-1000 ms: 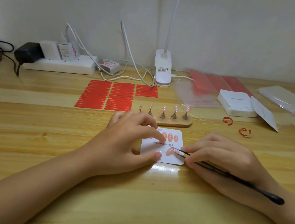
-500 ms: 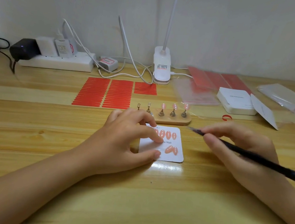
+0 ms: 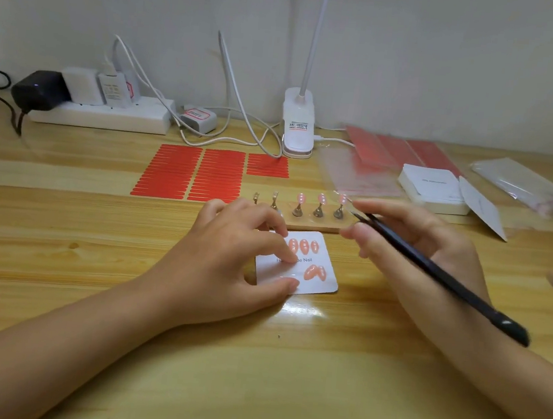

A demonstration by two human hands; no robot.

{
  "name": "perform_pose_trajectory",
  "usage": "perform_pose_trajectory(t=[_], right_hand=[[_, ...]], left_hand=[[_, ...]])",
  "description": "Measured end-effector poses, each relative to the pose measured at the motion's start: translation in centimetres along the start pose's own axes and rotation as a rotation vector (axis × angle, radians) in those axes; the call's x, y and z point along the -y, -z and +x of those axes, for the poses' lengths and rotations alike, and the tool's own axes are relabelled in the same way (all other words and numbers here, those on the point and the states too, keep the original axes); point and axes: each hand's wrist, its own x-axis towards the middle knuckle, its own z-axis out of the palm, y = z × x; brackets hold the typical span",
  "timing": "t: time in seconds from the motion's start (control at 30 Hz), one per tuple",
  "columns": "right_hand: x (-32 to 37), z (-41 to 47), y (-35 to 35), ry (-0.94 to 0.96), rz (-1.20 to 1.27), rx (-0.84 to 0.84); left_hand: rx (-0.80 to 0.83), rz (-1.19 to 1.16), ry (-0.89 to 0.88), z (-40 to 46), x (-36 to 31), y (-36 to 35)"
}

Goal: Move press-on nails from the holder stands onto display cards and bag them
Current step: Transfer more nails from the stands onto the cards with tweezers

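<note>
Reaching toward the holder stand (image 3: 315, 222) near the table's middle, the right hand (image 3: 411, 255) grips black tweezers (image 3: 439, 276), tips just beside the rightmost press-on nail (image 3: 341, 199) on its peg. The left hand (image 3: 227, 265) presses curled fingertips on the display card (image 3: 323, 282), pinning it flat. Each nail looks tiny, light, stiff and glossy, likely slippery, so pinching its edges gently seems wise

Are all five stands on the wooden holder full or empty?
Partly full: three stands carry pink nails, two on the left are bare.
</note>
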Motion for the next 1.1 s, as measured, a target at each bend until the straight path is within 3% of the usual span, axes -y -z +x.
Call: perform_pose_trajectory(t=[0.1,0.37,0.77,1.1], right_hand=[[-0.3,0.0,-0.5,-0.041,0.064,0.015],[-0.7,0.3,1.6,-0.312,0.194,0.310],[-0.1,0.7,1.0,-0.482,0.133,0.341],[0.0,0.8,0.6,-0.480,0.163,0.343]], left_hand=[[0.022,-0.012,-0.004,0.0,0.1,0.1],[0.171,-0.105,0.004,0.5,0.3,0.5],[0.173,-0.138,-0.004,0.4,0.3,0.3],[0.180,-0.148,0.012,0.5,0.3,0.4]])
